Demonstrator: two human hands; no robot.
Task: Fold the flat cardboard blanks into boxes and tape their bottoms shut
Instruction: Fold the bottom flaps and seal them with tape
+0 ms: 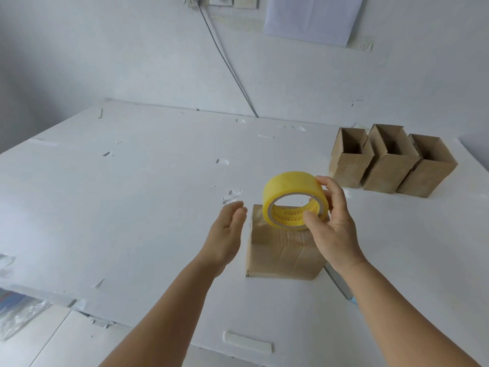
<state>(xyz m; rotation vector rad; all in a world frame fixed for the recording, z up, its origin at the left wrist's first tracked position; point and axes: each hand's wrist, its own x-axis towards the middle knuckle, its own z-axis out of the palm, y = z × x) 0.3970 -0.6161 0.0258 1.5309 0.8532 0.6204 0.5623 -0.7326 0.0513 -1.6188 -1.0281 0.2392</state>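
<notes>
Lay at 8 o'clock, near the edge: a crumpled clear plastic bag (pixel 18 313). Spread across nearly the whole view: a white tabletop (pixel 132 194), scuffed and dotted with bits of old tape. Hung down the wall (pixel 92 49) from an outlet at 12 o'clock to the tabletop's back edge: a grey cable (pixel 227 67).

Hovered left of centre: the left hand (pixel 225 234), fingers straight and together, holding nothing, close beside the box but apart from it. Stood at the centre: a cardboard box (pixel 280 255), closed end up, with clear tape across its top. Held just above the box: a yellow tape roll (pixel 291 192), its hole facing the camera; could not be told whether the roll touched the cardboard. Gripped the roll from the right: the right hand (pixel 336 229), thumb inside the core, fingers curled over the outer rim.

Pinned to the wall at 1 o'clock: a white sheet of paper (pixel 312 17). Stood at 2 o'clock, well apart from the hands: three finished boxes (pixel 389 168) in a row, side by side and touching, open ends up.
</notes>
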